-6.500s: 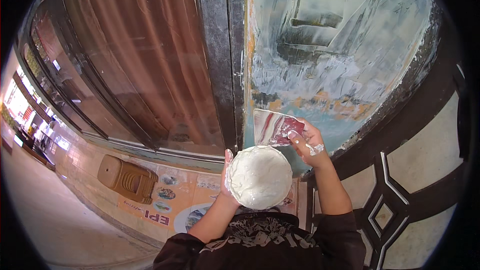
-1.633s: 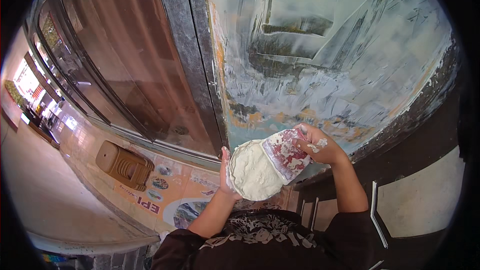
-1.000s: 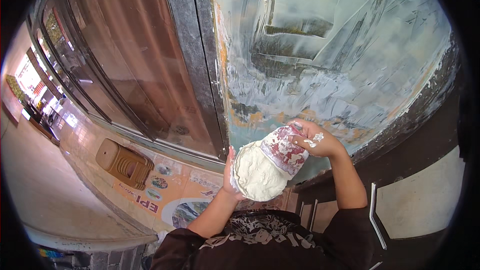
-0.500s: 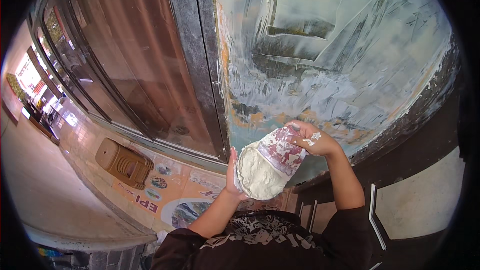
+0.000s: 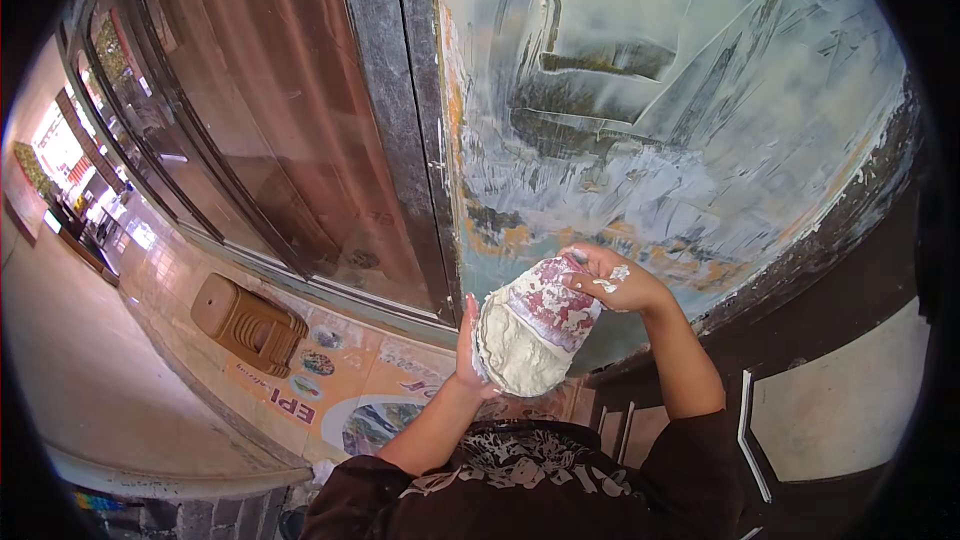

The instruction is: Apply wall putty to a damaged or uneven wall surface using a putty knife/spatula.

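My left hand [image 5: 468, 355] is wrapped under and along the side of a mound of cream-coloured wall putty [image 5: 522, 355]. Whatever carries the putty is mostly covered, so its kind is hard to see. In my right hand [image 5: 615, 280] is a flat reddish putty spreader [image 5: 557, 298], pinched at its upper edge between thumb and fingers. White putty smears the spreader, and its lower edge rests against the mound. Dabs of putty stick to the back of my right hand. Just beyond my hands stands a panel [image 5: 650, 170] coated with uneven grey-white putty.
Left of the panel is a dark frame [image 5: 385, 70] around glass with a brown curtain behind. A brown plastic stool [image 5: 248, 320] lies on an orange printed sheet [image 5: 375, 355] on the floor. Dark framing with pale panels [image 5: 835, 390] stands at the right.
The spreader has shifted slightly left over the putty with my right hand. The putty's surface looks smoother, with a ridge along its upper side. My left hand stays nearly in place.
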`<state>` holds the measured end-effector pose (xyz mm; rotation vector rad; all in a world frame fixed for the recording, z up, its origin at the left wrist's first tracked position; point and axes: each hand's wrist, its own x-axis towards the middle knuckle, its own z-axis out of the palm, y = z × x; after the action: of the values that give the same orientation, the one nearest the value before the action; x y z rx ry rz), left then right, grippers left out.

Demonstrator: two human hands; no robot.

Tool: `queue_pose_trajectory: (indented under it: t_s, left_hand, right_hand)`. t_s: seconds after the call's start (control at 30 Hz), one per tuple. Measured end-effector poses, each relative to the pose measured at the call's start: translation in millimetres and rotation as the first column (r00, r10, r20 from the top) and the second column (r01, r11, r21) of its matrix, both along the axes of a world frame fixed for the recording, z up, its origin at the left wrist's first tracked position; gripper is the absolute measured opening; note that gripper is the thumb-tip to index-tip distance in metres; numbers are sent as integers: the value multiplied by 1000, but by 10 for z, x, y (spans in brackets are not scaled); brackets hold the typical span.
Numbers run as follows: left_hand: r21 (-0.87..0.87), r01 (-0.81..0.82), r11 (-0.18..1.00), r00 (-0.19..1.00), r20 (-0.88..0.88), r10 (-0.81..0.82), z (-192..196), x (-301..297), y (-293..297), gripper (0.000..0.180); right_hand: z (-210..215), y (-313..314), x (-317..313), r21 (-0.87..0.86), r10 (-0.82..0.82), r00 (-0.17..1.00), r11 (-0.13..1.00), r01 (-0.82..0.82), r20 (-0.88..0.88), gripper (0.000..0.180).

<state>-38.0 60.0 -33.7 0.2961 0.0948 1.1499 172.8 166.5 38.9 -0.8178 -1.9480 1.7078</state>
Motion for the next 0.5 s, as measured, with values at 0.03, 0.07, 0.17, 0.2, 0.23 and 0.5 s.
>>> queue_pose_trajectory:
  t_s: [0.03,0.07,0.17,0.2,0.23,0.5]
  left_hand:
    - [-20,-9,1000,1000,-4,8,-8,-10,-1,86]
    - [-19,-8,1000,1000,-3,8,-5,-12,1,86]
    - [-11,-15,1000,1000,-17,15,16,-29,3,86]
    - [-22,-12,1000,1000,-20,11,30,-36,1,86]
    - [-33,-8,999,1000,-24,7,42,-41,2,86]
    - [22,6,1000,998,70,-8,67,-75,70,87]
  right_hand:
    - [15,-6,-26,-29,1,1000,1000,-1,-10,32]
    - [-12,8,-17,-28,0,1000,1000,0,-9,32]
    - [-94,55,-3,-17,16,1000,1000,-16,-19,32]
    - [-87,54,-13,-33,22,999,999,-24,-43,32]
    - [-78,56,-20,-49,28,997,998,-31,-67,31]
    - [327,11,28,50,-36,997,998,39,-62,34]
